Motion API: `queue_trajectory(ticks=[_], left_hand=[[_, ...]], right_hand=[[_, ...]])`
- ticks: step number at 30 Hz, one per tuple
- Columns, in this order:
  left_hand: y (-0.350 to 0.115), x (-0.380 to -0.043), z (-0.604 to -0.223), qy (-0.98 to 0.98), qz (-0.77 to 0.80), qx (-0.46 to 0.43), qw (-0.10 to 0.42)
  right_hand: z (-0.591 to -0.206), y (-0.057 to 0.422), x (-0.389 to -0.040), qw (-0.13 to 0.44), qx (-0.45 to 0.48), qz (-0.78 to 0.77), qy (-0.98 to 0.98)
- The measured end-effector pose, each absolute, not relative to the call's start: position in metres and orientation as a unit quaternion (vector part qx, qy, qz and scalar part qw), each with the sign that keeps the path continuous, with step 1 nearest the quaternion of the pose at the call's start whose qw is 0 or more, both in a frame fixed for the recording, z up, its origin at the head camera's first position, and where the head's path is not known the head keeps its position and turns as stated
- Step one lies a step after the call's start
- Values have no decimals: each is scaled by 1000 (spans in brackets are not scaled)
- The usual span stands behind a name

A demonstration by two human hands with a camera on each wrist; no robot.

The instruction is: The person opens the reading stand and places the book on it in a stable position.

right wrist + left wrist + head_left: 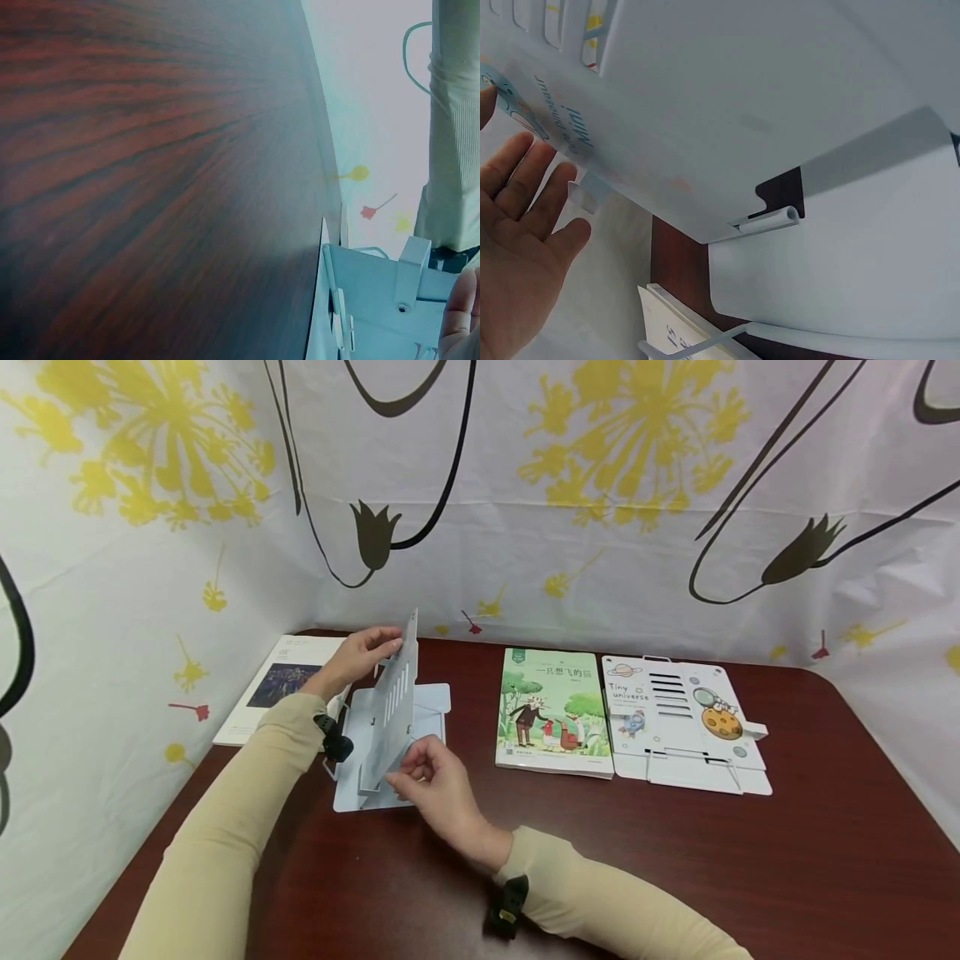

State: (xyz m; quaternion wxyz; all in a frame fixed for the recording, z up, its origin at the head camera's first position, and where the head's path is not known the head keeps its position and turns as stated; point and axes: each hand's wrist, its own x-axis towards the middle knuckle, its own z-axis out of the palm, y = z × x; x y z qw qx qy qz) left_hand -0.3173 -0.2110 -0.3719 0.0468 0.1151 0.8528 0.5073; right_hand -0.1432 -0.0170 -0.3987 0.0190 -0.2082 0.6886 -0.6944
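Observation:
A pale blue metal book stand (390, 710) is on the left of the table, its slotted panel tilted up steeply from the flat base plate (431, 697). My left hand (360, 656) touches the panel near its top edge, with fingers fairly straight. In the left wrist view that hand (525, 240) is beside the panel's printed face (562, 127), and a hinge tube shows at a cutout in the plate. My right hand (442, 793) pinches the panel's lower front corner with curled fingers; in the right wrist view only a few fingers (459, 315) show.
A white book with a dark picture (281, 685) lies at the left, partly behind the stand. To the right are a green picture book (555, 710) and a folded white "Tiny universe" book stand (682, 718). A patterned cloth (480, 527) hangs behind the dark wooden table (825, 827).

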Motion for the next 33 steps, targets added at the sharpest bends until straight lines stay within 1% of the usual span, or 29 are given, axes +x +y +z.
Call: queue_trajectory(ticks=[7,15,23,27,33], left_hand=[[-212,-316,-376,850,513,109,39],[-212,-317,-379,848,518,108,19],[-213,-317,-378,867,494,64,-11],[-209,-317,-377,869,491,50,-29],[-207,-317,-376,860,506,27,-55]], right_hand=[[-399,-23,-146,0,-198,-669,717],[-373,-17,-138,-12,-199,-650,734],[-402,-3,-169,-33,-156,-694,702],[-404,8,-181,-33,-133,-710,691],[-401,23,-202,-27,-70,-749,658]])
